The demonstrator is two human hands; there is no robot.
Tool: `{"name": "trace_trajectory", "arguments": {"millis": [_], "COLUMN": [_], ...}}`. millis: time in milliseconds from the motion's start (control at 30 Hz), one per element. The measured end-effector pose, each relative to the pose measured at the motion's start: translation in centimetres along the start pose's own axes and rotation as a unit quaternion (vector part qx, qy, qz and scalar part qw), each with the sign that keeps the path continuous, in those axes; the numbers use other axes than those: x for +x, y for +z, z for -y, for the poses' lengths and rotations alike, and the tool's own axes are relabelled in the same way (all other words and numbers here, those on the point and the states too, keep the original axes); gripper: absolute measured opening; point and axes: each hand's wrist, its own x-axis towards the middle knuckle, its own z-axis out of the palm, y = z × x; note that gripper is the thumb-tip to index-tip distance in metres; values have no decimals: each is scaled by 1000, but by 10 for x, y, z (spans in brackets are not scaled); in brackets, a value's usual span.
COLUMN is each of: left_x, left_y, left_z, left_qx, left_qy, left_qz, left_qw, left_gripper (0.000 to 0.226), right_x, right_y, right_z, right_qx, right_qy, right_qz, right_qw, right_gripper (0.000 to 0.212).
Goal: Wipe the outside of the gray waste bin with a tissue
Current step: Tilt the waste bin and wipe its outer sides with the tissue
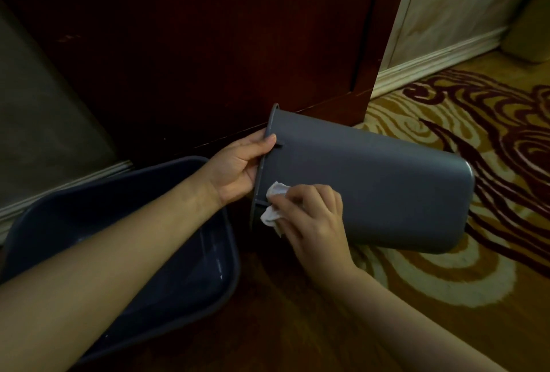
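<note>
The gray waste bin (372, 181) is tipped on its side above the floor, its rim to the left and its base to the right. My left hand (238, 169) grips the rim, thumb on the outer wall and fingers inside. A crumpled white tissue (273, 205) is pressed against the bin's outer wall close to the rim. My right hand (312, 219) holds that tissue, fingers curled over it. The bin's opening faces away from me and its inside is hidden.
A second dark blue-gray basin (125, 216) lies under my left forearm on the floor. Dark wooden furniture (208, 44) stands right behind the bin. Patterned gold and maroon carpet (476, 133) spreads to the right, with a pale wall and skirting board (431, 65) beyond.
</note>
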Motion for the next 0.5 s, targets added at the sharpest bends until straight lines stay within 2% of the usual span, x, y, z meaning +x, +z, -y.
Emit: {"name": "trace_trajectory", "arguments": {"millis": [500], "left_x": [3], "left_y": [4], "left_z": [-3], "left_qx": [-8], "left_qy": [-7], "left_qz": [6], "left_qw": [1000], "left_gripper": [26], "right_x": [-2], "right_y": [-20], "right_z": [-10], "right_qx": [-10], "right_qy": [46], "right_qz": [-25], "right_qw": [999], "right_gripper": [16]}}
